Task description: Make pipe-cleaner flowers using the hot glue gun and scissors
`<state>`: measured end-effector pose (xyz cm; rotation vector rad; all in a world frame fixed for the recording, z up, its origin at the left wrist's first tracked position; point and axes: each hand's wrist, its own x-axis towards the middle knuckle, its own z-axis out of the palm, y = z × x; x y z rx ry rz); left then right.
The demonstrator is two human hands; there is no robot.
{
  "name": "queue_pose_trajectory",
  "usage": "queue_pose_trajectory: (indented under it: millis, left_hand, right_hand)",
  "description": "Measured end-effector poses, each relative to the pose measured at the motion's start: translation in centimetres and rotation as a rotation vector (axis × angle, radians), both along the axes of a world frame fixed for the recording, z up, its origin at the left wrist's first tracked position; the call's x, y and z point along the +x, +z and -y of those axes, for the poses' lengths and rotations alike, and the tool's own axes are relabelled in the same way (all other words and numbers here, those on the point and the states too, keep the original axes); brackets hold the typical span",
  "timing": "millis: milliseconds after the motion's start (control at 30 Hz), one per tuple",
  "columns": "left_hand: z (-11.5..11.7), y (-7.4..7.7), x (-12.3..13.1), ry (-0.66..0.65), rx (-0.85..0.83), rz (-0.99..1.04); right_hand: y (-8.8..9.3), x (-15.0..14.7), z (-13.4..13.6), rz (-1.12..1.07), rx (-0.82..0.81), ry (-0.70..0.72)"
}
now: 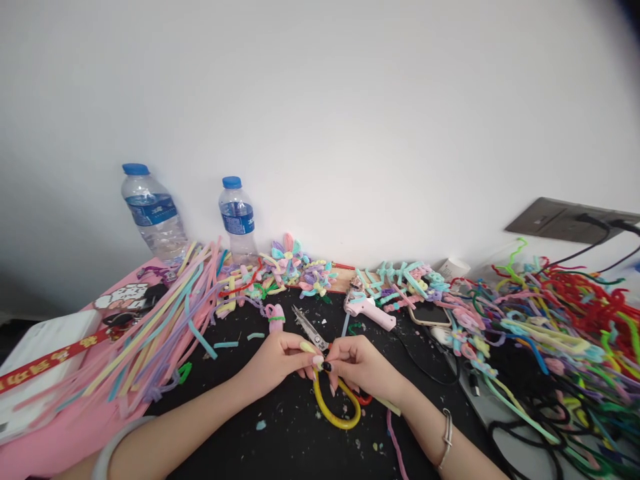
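Note:
Both hands meet at the middle of the black table. My left hand (287, 360) is closed, its fingertips pinching a pale yellow pipe cleaner (307, 347). My right hand (357, 363) is closed too, thumb and finger pressed on the same pale yellow piece beside the left fingertips; a pale length of it shows below the right wrist. Under the hands lie scissors (337, 421) with yellow and red handles, blades pointing up and left. A small pink-purple bundle (276, 319) with a green tie stands just beyond my left hand.
A pink glue gun (371, 313) and a phone (429, 314) lie beyond the right hand. Pipe cleaners heap at left (165, 320) and right (590, 300). Two water bottles (237, 220) stand by the wall. A black cable (425, 370) runs near the right hand.

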<state>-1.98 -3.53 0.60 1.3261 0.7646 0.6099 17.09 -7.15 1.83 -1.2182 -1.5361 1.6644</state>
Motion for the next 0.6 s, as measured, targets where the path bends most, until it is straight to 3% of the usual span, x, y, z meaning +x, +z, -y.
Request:
queue_pose_trajectory:
  millis: [333, 600]
  left_hand:
    - [-0.4, 0.5, -0.2, 0.103, 0.050, 0.028]
    - [-0.5, 0.4, -0.3, 0.083, 0.011, 0.010]
  right_hand:
    - [-0.1, 0.4, -0.4, -0.174, -0.031, -0.071]
    - [-0.9, 1.5, -1.1, -0.403, -0.028, -0.035]
